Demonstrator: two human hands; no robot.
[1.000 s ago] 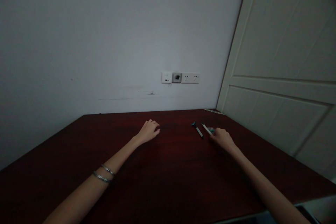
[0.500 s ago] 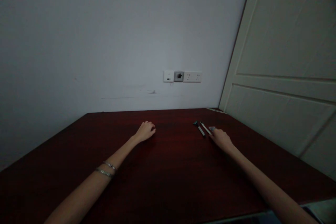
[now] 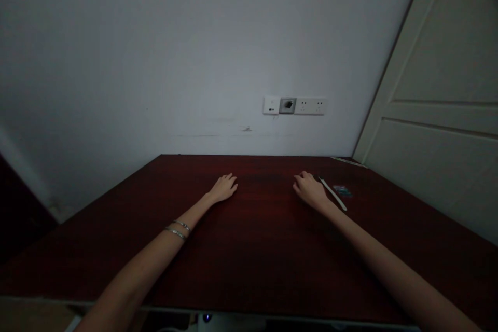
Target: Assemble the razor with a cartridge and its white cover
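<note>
The right hand has shifted left, away from the white stick and small packet, both now uncovered to its right; the razor seen earlier beside the stick no longer shows. More of the table's near edge appears.

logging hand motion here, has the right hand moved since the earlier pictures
Yes, leftward: the right hand was right of the double wall socket; now it appears below it.

around our left forearm we wear two slim, silvery bracelets, set close side by side, each catching a little light; our right forearm and our fingers are bare.
</note>
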